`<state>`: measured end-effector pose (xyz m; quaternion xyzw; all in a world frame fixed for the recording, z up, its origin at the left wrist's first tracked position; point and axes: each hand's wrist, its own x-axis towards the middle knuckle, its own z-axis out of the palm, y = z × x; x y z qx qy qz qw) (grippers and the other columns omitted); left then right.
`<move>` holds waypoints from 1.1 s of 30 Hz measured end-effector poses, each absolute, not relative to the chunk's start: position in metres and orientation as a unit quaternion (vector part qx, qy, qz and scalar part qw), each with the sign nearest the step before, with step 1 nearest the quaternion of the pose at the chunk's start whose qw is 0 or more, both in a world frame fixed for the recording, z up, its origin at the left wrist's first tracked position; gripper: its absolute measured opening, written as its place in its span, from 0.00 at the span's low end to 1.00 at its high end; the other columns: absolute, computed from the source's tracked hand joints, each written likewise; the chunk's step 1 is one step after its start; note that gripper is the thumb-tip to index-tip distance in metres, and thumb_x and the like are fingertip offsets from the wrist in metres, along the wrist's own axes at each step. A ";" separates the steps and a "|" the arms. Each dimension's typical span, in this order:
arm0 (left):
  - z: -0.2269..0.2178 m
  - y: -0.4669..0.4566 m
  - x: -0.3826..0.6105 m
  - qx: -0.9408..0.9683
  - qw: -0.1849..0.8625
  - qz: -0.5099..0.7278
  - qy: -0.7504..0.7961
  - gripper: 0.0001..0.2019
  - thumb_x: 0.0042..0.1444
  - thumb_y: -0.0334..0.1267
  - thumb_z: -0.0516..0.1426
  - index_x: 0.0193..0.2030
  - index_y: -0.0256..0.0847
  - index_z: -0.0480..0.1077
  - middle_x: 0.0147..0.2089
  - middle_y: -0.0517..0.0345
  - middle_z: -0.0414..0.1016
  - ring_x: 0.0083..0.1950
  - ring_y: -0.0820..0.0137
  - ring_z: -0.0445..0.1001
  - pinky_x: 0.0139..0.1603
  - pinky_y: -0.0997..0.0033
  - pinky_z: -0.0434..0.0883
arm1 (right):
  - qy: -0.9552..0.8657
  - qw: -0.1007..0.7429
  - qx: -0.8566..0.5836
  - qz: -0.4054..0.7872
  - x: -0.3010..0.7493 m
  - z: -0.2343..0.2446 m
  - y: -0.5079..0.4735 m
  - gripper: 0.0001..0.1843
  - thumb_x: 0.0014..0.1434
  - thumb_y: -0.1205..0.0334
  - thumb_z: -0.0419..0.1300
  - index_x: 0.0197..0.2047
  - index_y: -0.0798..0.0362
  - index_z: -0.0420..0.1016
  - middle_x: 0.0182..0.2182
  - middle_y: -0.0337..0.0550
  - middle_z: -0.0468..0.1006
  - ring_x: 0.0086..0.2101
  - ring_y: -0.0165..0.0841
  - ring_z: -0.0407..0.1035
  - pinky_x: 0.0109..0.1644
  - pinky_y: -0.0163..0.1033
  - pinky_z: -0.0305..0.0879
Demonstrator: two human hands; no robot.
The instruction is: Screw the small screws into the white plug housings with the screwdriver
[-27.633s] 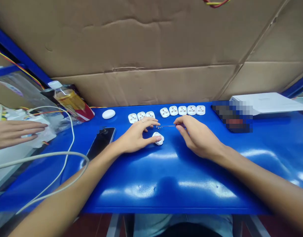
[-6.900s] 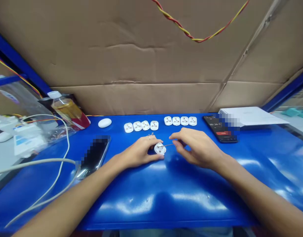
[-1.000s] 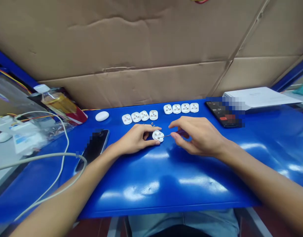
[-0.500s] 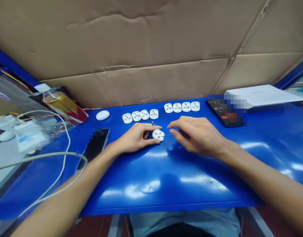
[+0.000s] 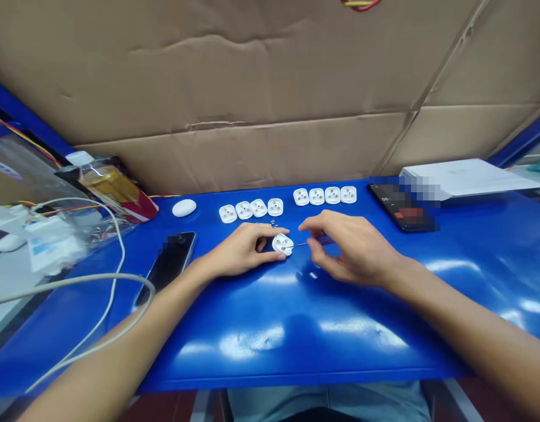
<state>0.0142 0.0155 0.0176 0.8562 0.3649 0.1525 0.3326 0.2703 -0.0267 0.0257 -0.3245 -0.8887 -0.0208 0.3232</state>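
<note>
My left hand (image 5: 238, 251) pinches a small rounded white plastic piece (image 5: 277, 247) against the table, thumb on the near side and index finger on the far side. Small metal fittings show inside the piece. From the right, my right hand (image 5: 360, 246) holds a thin screwdriver (image 5: 300, 244); its shaft lies almost level and its tip meets the piece. Most of the handle is hidden by the fingers. Just beyond my left index finger lie a few tiny screws (image 5: 274, 223). Similar white pieces stand in two rows behind, a left row (image 5: 275, 207) and a right row (image 5: 316, 196).
A smooth white oval object (image 5: 184, 207) and a dark phone (image 5: 171, 264) are on the left, near a tilted drink bottle (image 5: 109, 184). A pale cable (image 5: 116, 275) loops over my left forearm. On the right are another phone (image 5: 395, 205) and a white box (image 5: 467, 176). Cardboard (image 5: 270, 158) backs the blue table (image 5: 296, 346).
The view has tilted slightly upward. My right thumb and index finger have spread a little around the screwdriver, whose tip stays at the white piece. My left hand keeps its hold.
</note>
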 end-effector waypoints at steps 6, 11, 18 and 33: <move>0.018 0.016 0.014 0.855 0.334 0.145 0.370 0.28 0.63 0.52 0.64 0.64 0.40 0.76 0.38 0.55 0.78 0.35 0.69 0.67 0.37 0.71 0.65 | -0.879 0.321 -0.351 -0.023 0.268 0.026 -0.028 0.13 0.69 0.59 0.58 0.54 0.54 0.70 0.35 0.45 0.82 0.33 0.40 0.77 0.37 0.43 0.69; 0.017 0.016 0.014 0.855 0.333 0.138 0.372 0.27 0.64 0.52 0.63 0.66 0.40 0.74 0.38 0.56 0.76 0.33 0.71 0.64 0.35 0.72 0.62 | -0.879 0.328 -0.344 -0.032 0.268 0.024 -0.027 0.08 0.68 0.66 0.55 0.50 0.53 0.71 0.35 0.44 0.82 0.31 0.36 0.77 0.36 0.40 0.68; 0.017 0.017 0.014 0.853 0.335 0.136 0.377 0.28 0.64 0.53 0.63 0.65 0.40 0.75 0.33 0.59 0.72 0.32 0.70 0.63 0.34 0.72 0.60 | -0.885 0.311 -0.345 -0.041 0.270 0.027 -0.028 0.07 0.69 0.61 0.58 0.48 0.53 0.71 0.32 0.43 0.81 0.30 0.37 0.76 0.33 0.40 0.65; 0.017 0.017 0.013 0.855 0.336 0.133 0.372 0.28 0.64 0.52 0.64 0.65 0.39 0.74 0.33 0.60 0.73 0.33 0.70 0.65 0.35 0.73 0.62 | -0.893 0.313 -0.319 -0.053 0.269 0.025 -0.026 0.05 0.72 0.62 0.56 0.47 0.51 0.72 0.32 0.43 0.82 0.29 0.36 0.75 0.35 0.41 0.66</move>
